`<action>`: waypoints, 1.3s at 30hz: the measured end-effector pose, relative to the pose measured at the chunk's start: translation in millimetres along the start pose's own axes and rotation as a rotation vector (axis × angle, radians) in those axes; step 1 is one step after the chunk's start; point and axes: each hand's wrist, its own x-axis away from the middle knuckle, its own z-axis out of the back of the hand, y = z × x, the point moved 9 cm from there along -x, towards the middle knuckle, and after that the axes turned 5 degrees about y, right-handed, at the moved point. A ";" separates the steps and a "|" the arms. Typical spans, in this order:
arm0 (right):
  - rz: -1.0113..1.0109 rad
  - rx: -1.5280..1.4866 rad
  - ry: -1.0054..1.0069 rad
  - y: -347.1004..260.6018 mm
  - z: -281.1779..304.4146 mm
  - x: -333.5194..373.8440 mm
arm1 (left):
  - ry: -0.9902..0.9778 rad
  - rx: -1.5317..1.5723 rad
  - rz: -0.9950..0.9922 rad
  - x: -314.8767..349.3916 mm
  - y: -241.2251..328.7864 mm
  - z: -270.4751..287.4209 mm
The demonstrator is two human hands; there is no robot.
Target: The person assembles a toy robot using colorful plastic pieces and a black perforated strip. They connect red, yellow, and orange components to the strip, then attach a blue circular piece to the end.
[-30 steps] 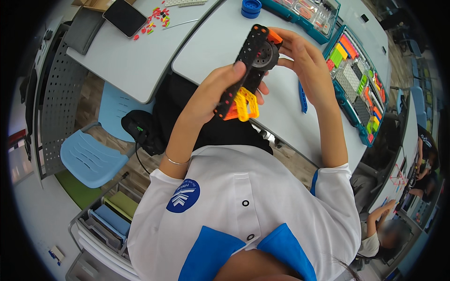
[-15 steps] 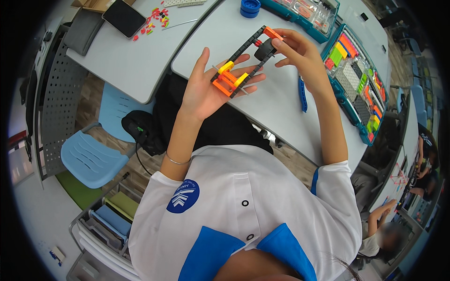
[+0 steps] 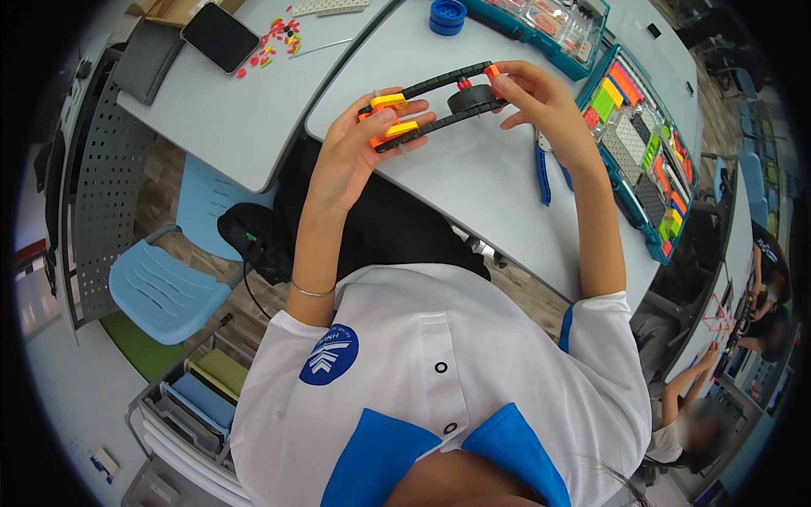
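Note:
Between my hands, above the table, is a building-kit frame [image 3: 441,124] of two long black beams joined by orange and yellow pieces at the left end and an orange piece at the right. A black wheel [image 3: 470,100] with a red part beside it sits between the beams near the right end. My left hand [image 3: 338,160] is closed on the orange and yellow end, thumb on top. My right hand [image 3: 545,106] pinches the orange end piece with thumb and fingers. A tool with blue handles [image 3: 543,176], partly hidden by my right forearm, lies on the table.
Teal kit cases [image 3: 621,182] with coloured parts lie open at the right and far side. A blue round part [image 3: 448,17] stands on the table. On the left table are a phone [image 3: 221,38], small scattered pieces [image 3: 279,35] and a thin rod [image 3: 321,48]. Blue chairs [image 3: 169,287] stand left.
The frame has turned to lie flatter, its left end shifting left and up. My left hand has gone from an open palm under it to gripping that end.

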 end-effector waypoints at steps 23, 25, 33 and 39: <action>0.382 0.730 0.286 27.7 34.0 -27.4 | 0.186 0.087 -0.054 -0.4 17.5 41.1; 0.368 0.743 0.261 28.3 30.3 -28.0 | 0.169 0.103 -0.067 -0.2 18.4 36.4; 0.373 0.731 0.240 7.9 30.7 -29.8 | 0.078 -0.091 -0.173 3.3 25.2 22.6; 0.750 0.769 0.243 -49.7 -16.4 -75.6 | 0.014 -0.162 -0.164 9.8 31.7 14.5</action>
